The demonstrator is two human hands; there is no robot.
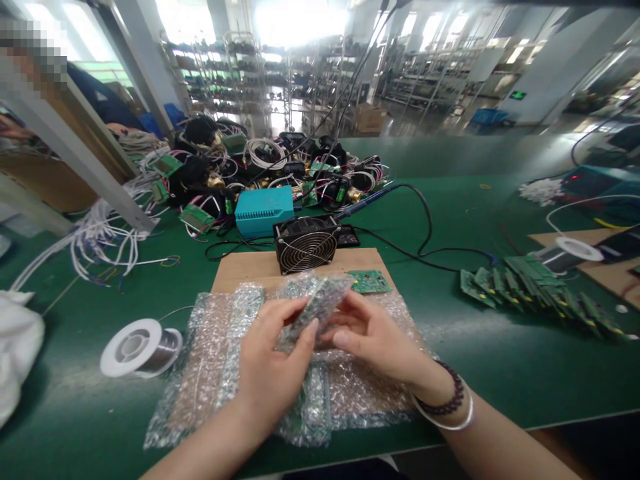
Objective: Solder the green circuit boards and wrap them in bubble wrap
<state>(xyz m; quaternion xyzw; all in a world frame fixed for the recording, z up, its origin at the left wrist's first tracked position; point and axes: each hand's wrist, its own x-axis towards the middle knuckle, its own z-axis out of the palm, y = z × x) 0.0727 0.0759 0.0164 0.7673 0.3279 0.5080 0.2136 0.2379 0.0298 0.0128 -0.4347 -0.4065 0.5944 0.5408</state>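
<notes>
Between my two hands is a circuit board in clear bubble wrap (323, 303), held tilted above the bench. My left hand (277, 353) grips its left side, thumb in front and fingers behind. At its right side, my right hand (367, 333) has its fingers curled against the wrapped board. Below lies a spread sheet of bubble wrap (367, 393) on a piece of cardboard (240, 267), with more wrapped boards partly under my hands. A bare green circuit board (370, 281) rests on the cardboard just beyond my right hand.
A black fan (307, 247) and a teal box (264, 210) stand behind the cardboard. Solder spools sit left (143, 350) and right (570, 253). Several green boards (540, 293) lean in a row at right. Wired parts (210, 160) are heaped at the back. Another person (100, 93) is at far left.
</notes>
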